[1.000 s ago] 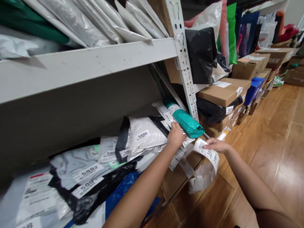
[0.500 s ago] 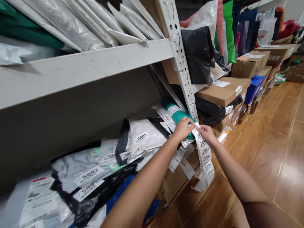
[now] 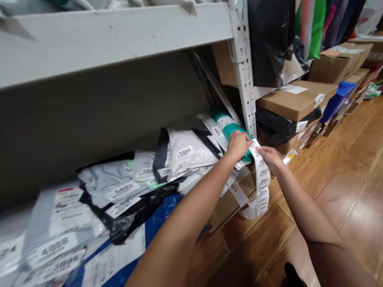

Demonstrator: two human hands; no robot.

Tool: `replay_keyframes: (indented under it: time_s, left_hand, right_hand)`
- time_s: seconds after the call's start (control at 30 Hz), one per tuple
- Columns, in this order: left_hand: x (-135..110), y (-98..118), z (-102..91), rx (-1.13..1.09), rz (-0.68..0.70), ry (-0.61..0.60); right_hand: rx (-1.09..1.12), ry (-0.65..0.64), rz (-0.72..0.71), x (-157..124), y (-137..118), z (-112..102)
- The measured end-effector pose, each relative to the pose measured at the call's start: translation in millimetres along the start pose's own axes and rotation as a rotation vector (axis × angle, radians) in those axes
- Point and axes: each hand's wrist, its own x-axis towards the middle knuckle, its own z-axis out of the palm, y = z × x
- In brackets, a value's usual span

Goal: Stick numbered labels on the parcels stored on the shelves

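Observation:
A long strip of printed number labels (image 3: 263,175) hangs down in front of the lower shelf, its tail curling near the floor. My left hand (image 3: 238,144) pinches the strip's upper end from the left. On the other side my right hand (image 3: 271,156) has its fingers closed on the strip's edge. Just behind my left hand lies a teal rolled parcel (image 3: 230,126) with a white label. Beside it rests a white bag labelled 5008 (image 3: 191,153). Farther left are a grey bag marked 5002 (image 3: 107,181) and one marked 4008 (image 3: 38,223).
A white shelf beam (image 3: 119,40) runs above the parcels, joining a perforated upright post (image 3: 247,75). Right of the post are stacked cardboard boxes (image 3: 299,99) and a black bag (image 3: 267,44). A blue parcel (image 3: 125,247) lies low at front. The wooden floor (image 3: 338,215) spreads to the right.
The camera view has tilted down and turned left, so more parcels show at lower left. Both hands still hold the label strip near the teal parcel.

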Motion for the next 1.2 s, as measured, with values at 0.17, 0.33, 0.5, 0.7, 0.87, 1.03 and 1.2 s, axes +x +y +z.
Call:
replay_keyframes:
  time_s: [0.17, 0.33, 0.5, 0.7, 0.87, 1.03, 1.2]
  left_hand:
    - [-4, 12, 6.5, 0.010, -0.090, -0.042]
    - [7, 12, 18.3, -0.013, -0.120, -0.046]
    - [10, 6, 7.2, -0.093, -0.075, -0.029]
    - [-58, 18, 9.1, -0.464, -0.023, 0.351]
    - [-199, 36, 79.4, -1.227, -0.280, 0.200]
    - [-248, 12, 142.5, -1.463, -0.728, 0.086]
    - [-251, -8, 152.2, -1.364, -0.722, 0.094]
  right_hand:
    - [-0.069, 0.193, 0.007, -4, 8, -9]
    - [-0.139, 0.139, 0.038, -2, 13, -26]
    - [-0.234, 0.221, -0.056, -59, 30, -33]
    - [-0.384, 0.023, -0.017, -163, 85, -58]
    - [-0.414, 0.126, -0.183, -174, 93, -62]
    - [-0.609, -0.122, -0.228, -149, 96, -46]
    - [-0.507, -0.068, -0.142, -144, 111, -35]
